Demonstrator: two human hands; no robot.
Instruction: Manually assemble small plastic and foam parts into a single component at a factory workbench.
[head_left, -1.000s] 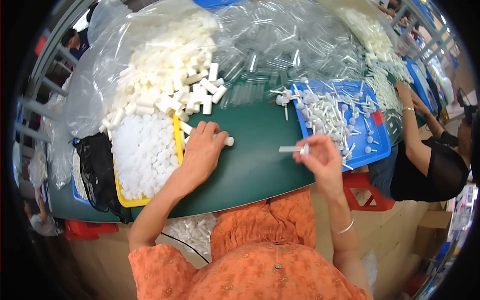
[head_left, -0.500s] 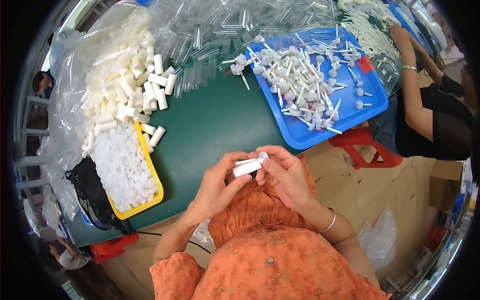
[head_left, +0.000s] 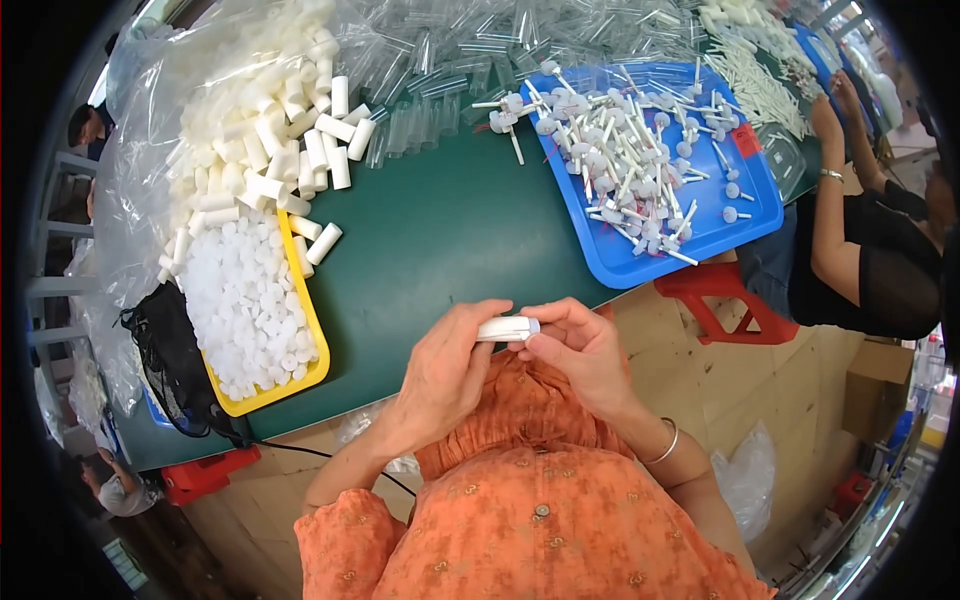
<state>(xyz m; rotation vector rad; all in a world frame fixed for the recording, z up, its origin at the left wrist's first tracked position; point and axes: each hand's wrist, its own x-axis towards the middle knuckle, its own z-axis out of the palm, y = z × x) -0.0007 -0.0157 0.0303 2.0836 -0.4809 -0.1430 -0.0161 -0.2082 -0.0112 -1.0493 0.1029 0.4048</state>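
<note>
Between my hands, just off the table's front edge, is a white foam cylinder [head_left: 498, 329] with a pale translucent round cap [head_left: 534, 326] at its right end. My left hand [head_left: 440, 365] is closed around the cylinder's left part. With thumb and fingers, my right hand [head_left: 582, 360] pinches the capped end. A thin dark line runs along the cylinder's side; whether the cap's white stick sits inside it, I cannot tell. In the blue tray [head_left: 625, 272] to the right is a heap of similar capped white sticks [head_left: 625, 165].
At left, a yellow tray [head_left: 322, 350] holds small white caps [head_left: 250, 320]. Beyond it, foam cylinders [head_left: 265, 140] spill from a clear bag [head_left: 135, 150]. Clear tubes [head_left: 440, 85] are piled at the back. A co-worker's arm [head_left: 830, 210] reaches over the table's right end.
The capped stick, held loosely above the cylinder before, now lines up with it, its cap at the cylinder's right end. My left fingers have closed further over the cylinder. The view has shifted slightly.
</note>
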